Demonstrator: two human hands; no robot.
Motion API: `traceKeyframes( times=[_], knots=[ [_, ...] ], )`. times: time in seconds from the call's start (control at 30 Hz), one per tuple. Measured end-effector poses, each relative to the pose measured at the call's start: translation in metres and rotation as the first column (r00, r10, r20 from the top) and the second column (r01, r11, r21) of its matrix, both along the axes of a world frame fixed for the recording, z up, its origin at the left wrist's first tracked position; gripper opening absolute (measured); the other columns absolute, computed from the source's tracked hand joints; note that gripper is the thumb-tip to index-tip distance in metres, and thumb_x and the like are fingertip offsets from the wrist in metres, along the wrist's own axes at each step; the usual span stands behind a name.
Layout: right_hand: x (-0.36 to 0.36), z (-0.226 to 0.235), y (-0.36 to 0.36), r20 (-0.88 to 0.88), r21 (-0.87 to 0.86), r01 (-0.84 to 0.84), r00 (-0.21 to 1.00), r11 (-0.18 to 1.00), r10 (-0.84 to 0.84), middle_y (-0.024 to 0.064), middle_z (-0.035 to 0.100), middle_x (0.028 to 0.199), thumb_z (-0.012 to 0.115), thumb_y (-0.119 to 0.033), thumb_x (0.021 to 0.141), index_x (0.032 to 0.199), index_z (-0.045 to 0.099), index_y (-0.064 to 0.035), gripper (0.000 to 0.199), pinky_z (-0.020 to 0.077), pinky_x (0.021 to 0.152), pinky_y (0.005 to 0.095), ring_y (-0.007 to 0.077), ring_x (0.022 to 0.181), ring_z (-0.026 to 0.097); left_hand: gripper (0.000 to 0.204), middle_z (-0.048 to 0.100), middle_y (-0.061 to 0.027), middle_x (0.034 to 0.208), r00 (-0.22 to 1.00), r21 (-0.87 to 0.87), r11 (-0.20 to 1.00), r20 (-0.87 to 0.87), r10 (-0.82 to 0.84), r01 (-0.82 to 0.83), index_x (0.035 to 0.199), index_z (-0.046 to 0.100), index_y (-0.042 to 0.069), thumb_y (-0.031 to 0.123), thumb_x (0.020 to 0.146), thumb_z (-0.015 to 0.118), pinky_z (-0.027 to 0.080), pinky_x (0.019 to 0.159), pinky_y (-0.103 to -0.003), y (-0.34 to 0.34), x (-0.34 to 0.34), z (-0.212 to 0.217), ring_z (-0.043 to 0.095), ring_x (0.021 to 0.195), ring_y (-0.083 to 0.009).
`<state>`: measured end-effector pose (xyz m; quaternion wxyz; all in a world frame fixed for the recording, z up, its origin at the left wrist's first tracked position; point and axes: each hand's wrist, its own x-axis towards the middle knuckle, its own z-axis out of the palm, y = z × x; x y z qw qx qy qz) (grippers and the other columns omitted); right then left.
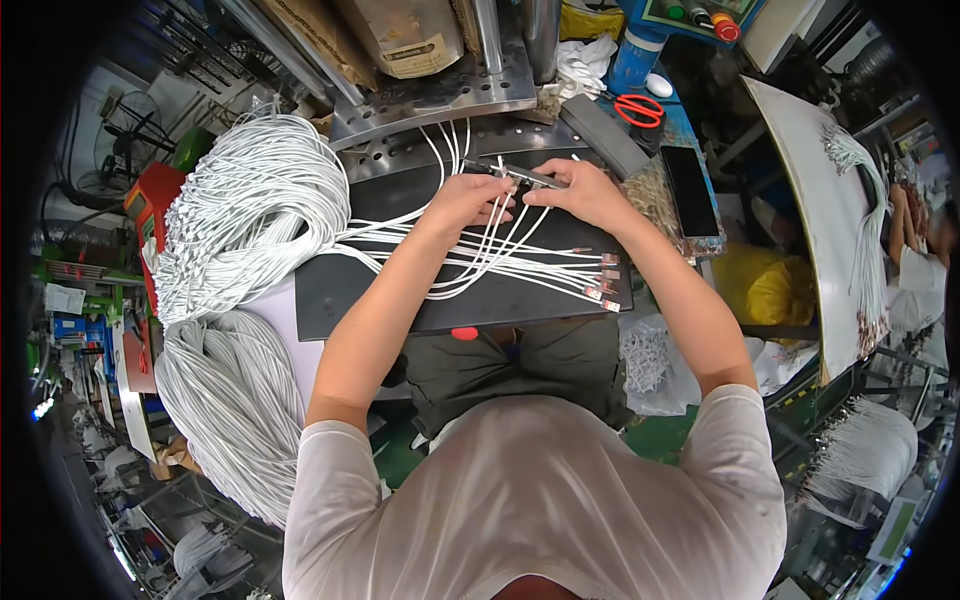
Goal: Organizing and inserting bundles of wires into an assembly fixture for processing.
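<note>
My left hand (468,204) is closed, its fingers pinching a white cable (494,222) near the left part of a narrow grey metal bar (530,178). My right hand (585,194) is closed round the bar's right part, thumb on the near side and forefinger on the far side. Several white cables pass the bar between my hands and curve back toward me; my fingertips hide how their ends sit there. On the black work surface (370,290) below, more white cables lie side by side, with flat metal-tipped plugs (609,276) at their right ends.
Big coils of white cable (250,200) and grey-white cable (230,400) lie at the left. A perforated steel machine plate (440,108) stands ahead. At the right are a grey block (605,136), red-handled scissors (640,110), a black phone (690,192) and a yellow bag (768,285).
</note>
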<state>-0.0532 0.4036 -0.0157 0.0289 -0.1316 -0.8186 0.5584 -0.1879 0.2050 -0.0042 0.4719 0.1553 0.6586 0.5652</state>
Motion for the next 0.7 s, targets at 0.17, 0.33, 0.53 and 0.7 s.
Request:
traceKeyframes(
  times=[0.17,0.33,0.53,0.7],
  knots=[
    [-0.001,0.004,0.000,0.039,-0.028,0.111,0.993,0.993,-0.110,0.0028,0.072,0.093,0.085,-0.027,0.086,0.119,0.070,0.0006,0.046,0.0474,0.071,0.0246,0.0069,0.079,0.061,0.029,0.061,0.0047,0.073,0.998,-0.031,0.999,-0.039,0.039,-0.040,0.104,0.076,0.002,0.030,0.100,0.069,0.045,0.058,-0.021,-0.010,-0.009,0.003,0.058,0.061,-0.0068],
    [-0.003,0.002,0.004,0.083,-0.102,0.068,0.995,0.992,-0.060,0.0032,0.073,0.095,0.085,-0.027,0.086,0.120,0.070,0.0008,0.047,0.0479,0.071,0.0238,0.0073,0.079,0.062,0.028,0.058,0.0051,0.072,0.989,-0.083,0.986,-0.016,-0.149,0.147,0.106,0.077,0.003,0.029,0.101,0.067,0.042,0.056,-0.022,-0.021,-0.028,0.006,0.056,0.061,-0.0066],
    [0.000,0.001,0.006,0.011,-0.237,-0.033,0.999,0.971,0.036,0.0074,0.074,0.089,0.087,-0.031,0.083,0.114,0.072,0.0051,0.050,0.0515,0.067,0.0259,0.0102,0.076,0.066,0.029,0.058,0.0057,0.073,0.984,-0.052,0.983,0.008,-0.176,0.176,0.104,0.078,0.003,0.029,0.101,0.067,0.042,0.056,-0.021,-0.020,-0.023,0.006,0.056,0.062,-0.0065],
    [-0.001,0.005,0.006,0.042,-0.259,0.008,0.999,0.966,0.003,0.0058,0.073,0.088,0.087,-0.027,0.084,0.111,0.072,0.0035,0.043,0.0506,0.066,0.0251,0.0086,0.076,0.065,0.026,0.057,0.0068,0.070,0.991,-0.064,0.990,-0.036,-0.131,0.128,0.103,0.077,0.004,0.027,0.102,0.065,0.040,0.057,-0.021,-0.021,-0.015,0.009,0.053,0.060,-0.0053]
  ],
)
